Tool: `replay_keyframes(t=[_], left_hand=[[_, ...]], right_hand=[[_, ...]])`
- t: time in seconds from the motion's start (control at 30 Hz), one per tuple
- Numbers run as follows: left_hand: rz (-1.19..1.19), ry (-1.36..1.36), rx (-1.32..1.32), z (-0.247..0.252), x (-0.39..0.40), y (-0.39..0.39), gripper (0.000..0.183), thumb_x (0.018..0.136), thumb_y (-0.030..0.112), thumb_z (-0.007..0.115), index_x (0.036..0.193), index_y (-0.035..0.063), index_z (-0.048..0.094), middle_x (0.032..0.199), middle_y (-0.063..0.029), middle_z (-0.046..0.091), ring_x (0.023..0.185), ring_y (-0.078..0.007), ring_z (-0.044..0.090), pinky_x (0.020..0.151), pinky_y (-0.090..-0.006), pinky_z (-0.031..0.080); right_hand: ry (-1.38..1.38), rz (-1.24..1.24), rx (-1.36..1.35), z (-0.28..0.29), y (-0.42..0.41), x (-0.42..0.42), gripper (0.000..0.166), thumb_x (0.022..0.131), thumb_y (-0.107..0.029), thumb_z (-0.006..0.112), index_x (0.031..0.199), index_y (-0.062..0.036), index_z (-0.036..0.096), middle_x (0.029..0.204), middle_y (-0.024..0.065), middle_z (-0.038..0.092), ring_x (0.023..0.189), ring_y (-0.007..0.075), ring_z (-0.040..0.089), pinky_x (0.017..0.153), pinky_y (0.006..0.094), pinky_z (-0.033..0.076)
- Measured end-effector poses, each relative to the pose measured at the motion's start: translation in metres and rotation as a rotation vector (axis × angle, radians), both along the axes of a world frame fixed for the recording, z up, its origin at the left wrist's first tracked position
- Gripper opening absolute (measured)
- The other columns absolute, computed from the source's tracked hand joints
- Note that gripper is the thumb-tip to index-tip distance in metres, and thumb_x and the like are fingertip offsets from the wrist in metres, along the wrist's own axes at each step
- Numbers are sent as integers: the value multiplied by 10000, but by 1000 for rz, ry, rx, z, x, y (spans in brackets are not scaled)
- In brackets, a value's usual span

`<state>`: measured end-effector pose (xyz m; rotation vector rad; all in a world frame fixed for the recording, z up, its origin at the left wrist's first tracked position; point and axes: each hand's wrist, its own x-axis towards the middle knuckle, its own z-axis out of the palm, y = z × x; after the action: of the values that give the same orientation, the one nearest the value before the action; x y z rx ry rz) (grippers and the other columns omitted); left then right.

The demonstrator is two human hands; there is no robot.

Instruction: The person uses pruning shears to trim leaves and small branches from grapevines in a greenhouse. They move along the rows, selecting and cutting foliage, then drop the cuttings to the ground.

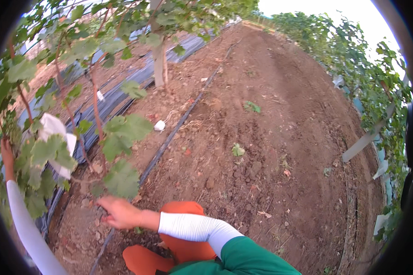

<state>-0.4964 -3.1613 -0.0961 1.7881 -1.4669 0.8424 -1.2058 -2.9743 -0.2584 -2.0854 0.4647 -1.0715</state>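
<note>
My left hand is raised at the far left among the grapevine leaves, close to a vine shoot. Its fingertips are partly hidden, so what it grips is unclear. Beside it a white paper bag hangs in the foliage. My right hand is low over the soil, just below a broad vine leaf. It is blurred, its fingers point left, and whether something small sits between them does not show. Thin reddish vine stems rise between my hands.
A black drip hose runs along the bare soil. Black plastic sheeting lies left of the vines. A post stands ahead. Another vine row lines the right side. My orange-clad knees are bent below.
</note>
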Motion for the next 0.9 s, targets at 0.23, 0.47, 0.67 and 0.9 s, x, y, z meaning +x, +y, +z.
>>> replay_keyframes(t=[0.23, 0.47, 0.67, 0.9], left_hand=[[-80, 128, -285, -81, -377, 114, 379, 955, 206, 492, 1262, -16, 519, 1243, -220, 565, 1148, -362, 529, 1002, -418, 389], [37, 332, 325, -360, -430, 351, 391, 927, 118, 503, 1277, -50, 463, 1255, -263, 502, 1176, -413, 476, 1025, -466, 363], [129, 860, 784, -458, -512, 423, 495, 935, 304, 500, 1329, 9, 454, 1379, -249, 427, 1262, -393, 422, 1066, -452, 345], [244, 746, 973, -449, -521, 405, 508, 920, 390, 490, 1341, 104, 484, 1446, -201, 373, 1295, -409, 381, 1062, -497, 346]], right_hand=[[123, -306, -49, -15, -24, -35, 441, 783, -139, 635, 1184, 2, 518, 1025, 245, 607, 946, 424, 597, 822, 468, 488], [75, -280, 86, -24, -29, -44, 422, 821, -144, 644, 1196, 18, 538, 1010, 230, 636, 916, 372, 644, 808, 405, 505], [217, -308, 127, -36, -39, -51, 407, 855, -186, 621, 1184, 39, 538, 990, 232, 639, 900, 364, 644, 813, 396, 496], [255, -282, 135, -33, -38, -41, 378, 864, -183, 609, 1166, 35, 544, 951, 228, 637, 880, 384, 629, 805, 406, 487]])
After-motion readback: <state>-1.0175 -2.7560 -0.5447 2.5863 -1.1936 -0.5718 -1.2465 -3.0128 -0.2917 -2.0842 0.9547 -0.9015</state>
